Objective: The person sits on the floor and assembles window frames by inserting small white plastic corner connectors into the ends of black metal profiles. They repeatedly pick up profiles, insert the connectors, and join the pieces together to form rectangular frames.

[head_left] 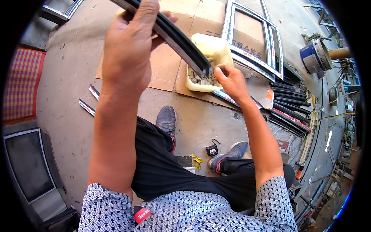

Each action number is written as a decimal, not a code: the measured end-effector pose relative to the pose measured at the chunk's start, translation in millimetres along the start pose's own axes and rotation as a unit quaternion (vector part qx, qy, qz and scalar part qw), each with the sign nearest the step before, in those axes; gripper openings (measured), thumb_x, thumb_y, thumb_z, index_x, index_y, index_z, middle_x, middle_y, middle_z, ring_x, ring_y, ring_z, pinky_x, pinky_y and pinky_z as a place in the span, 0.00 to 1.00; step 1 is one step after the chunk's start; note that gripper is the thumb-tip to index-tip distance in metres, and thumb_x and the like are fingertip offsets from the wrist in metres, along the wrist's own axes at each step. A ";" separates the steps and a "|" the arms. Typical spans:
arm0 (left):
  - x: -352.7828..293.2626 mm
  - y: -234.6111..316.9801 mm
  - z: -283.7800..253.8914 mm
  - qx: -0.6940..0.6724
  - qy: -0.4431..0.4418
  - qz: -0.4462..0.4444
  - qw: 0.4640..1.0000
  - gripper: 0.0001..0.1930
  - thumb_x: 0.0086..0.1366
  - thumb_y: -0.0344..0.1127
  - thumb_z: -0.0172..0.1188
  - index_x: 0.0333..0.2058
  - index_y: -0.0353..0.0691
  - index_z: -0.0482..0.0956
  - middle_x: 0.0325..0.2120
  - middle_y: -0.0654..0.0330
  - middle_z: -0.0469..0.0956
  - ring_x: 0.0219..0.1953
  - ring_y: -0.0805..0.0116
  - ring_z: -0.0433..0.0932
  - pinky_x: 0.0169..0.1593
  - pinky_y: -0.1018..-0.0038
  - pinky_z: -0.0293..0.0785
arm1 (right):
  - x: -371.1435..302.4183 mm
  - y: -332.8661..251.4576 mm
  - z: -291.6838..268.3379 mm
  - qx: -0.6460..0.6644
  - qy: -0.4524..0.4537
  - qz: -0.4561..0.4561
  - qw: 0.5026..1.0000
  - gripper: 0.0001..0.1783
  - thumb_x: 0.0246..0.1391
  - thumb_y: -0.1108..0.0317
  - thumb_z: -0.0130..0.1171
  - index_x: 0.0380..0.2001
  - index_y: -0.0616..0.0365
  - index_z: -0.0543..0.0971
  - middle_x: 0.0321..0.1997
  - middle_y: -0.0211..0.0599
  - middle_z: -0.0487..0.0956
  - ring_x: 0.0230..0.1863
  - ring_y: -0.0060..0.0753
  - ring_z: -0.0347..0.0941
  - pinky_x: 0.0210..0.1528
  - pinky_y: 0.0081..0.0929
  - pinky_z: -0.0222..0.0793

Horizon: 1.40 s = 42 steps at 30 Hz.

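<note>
My left hand (129, 50) is wrapped round a long black frame profile (176, 36), which slants down to the right. The profile's lower end hangs over a cut-open pale yellow plastic container (212, 46). Inside the container lie many small grey pieces (194, 78). Right beside the profile's end is my right hand (234, 82), its thumb and fingers pinched together. Whatever it pinches is too small or too hidden to make out.
Flattened cardboard (160, 71) lies under the container. Assembled frames (278, 63) and stacked black profiles (291, 102) are at the right, near a white-and-blue bucket (312, 58). A tape measure (211, 150) lies between my feet; two short strips (87, 107) lie at left.
</note>
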<state>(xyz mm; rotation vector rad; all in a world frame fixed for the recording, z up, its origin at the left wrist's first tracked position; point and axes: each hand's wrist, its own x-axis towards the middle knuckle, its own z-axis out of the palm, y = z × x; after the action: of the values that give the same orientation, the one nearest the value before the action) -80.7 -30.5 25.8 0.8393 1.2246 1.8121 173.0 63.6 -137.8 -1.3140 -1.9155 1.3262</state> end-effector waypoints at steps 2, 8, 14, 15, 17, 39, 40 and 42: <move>4.2 5.2 -6.5 0.002 0.018 0.011 1.000 0.14 0.76 0.42 0.59 0.48 0.36 0.80 0.43 0.49 0.85 0.49 0.56 0.86 0.54 0.61 0.84 | 23.3 -1.6 13.4 -0.108 -0.010 -0.041 0.993 0.16 0.65 0.60 0.60 0.43 0.64 0.84 0.38 0.47 0.86 0.42 0.40 0.84 0.48 0.36 0.77; 11.2 6.0 -13.4 0.002 0.049 0.008 0.999 0.14 0.77 0.40 0.58 0.49 0.34 0.80 0.44 0.47 0.85 0.51 0.52 0.85 0.55 0.60 0.83 | 99.7 39.4 47.5 -0.362 -0.213 0.025 0.907 0.23 0.62 0.52 0.59 0.54 0.54 0.80 0.56 0.47 0.82 0.58 0.51 0.78 0.59 0.44 0.74; 8.8 7.3 -19.3 0.053 0.051 0.032 0.997 0.18 0.80 0.40 0.52 0.56 0.31 0.77 0.49 0.43 0.81 0.58 0.47 0.80 0.62 0.54 0.79 | 134.3 76.1 80.2 -0.473 -0.375 0.067 0.794 0.35 0.57 0.55 0.67 0.66 0.48 0.72 0.62 0.40 0.80 0.64 0.46 0.75 0.62 0.42 0.74; 12.5 4.6 -24.3 0.049 0.039 0.031 0.998 0.18 0.80 0.40 0.51 0.57 0.31 0.76 0.50 0.43 0.81 0.59 0.46 0.80 0.62 0.54 0.78 | 135.3 85.6 80.7 -0.467 -0.394 0.062 0.789 0.40 0.55 0.56 0.69 0.70 0.46 0.68 0.63 0.40 0.79 0.64 0.46 0.76 0.62 0.44 0.74; 7.8 16.7 -26.8 0.064 0.057 0.030 0.996 0.19 0.81 0.40 0.48 0.59 0.32 0.74 0.52 0.43 0.80 0.60 0.46 0.79 0.63 0.53 0.78 | 134.3 66.4 98.4 -0.511 -0.436 0.044 0.740 0.43 0.54 0.55 0.70 0.71 0.44 0.66 0.65 0.41 0.77 0.65 0.46 0.75 0.62 0.46 0.73; 14.1 10.2 -26.4 0.051 0.032 -0.038 0.998 0.23 0.82 0.44 0.46 0.60 0.28 0.69 0.54 0.42 0.79 0.62 0.48 0.77 0.65 0.57 0.75 | 130.8 107.9 94.0 -0.418 -0.330 0.053 0.845 0.19 0.51 0.75 0.61 0.48 0.59 0.84 0.51 0.52 0.84 0.55 0.54 0.80 0.55 0.42 0.78; 15.6 10.4 -24.5 0.051 0.039 -0.035 0.997 0.22 0.81 0.44 0.47 0.60 0.29 0.70 0.53 0.42 0.79 0.61 0.49 0.78 0.65 0.57 0.75 | 131.8 103.3 91.9 -0.408 -0.309 0.062 0.857 0.18 0.52 0.75 0.60 0.47 0.59 0.84 0.51 0.52 0.84 0.55 0.54 0.80 0.56 0.43 0.78; 17.8 9.5 -17.8 0.048 0.056 -0.032 0.997 0.21 0.80 0.43 0.49 0.58 0.29 0.72 0.52 0.43 0.80 0.60 0.50 0.79 0.64 0.57 0.76 | 133.6 96.4 85.9 -0.387 -0.267 0.082 0.879 0.16 0.53 0.75 0.58 0.45 0.57 0.84 0.50 0.53 0.84 0.54 0.56 0.80 0.56 0.43 0.77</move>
<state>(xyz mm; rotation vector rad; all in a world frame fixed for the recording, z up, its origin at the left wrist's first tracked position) -106.6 -24.8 30.9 0.7498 1.4033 1.7811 90.1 151.1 -279.1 -1.5919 -2.9886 1.0943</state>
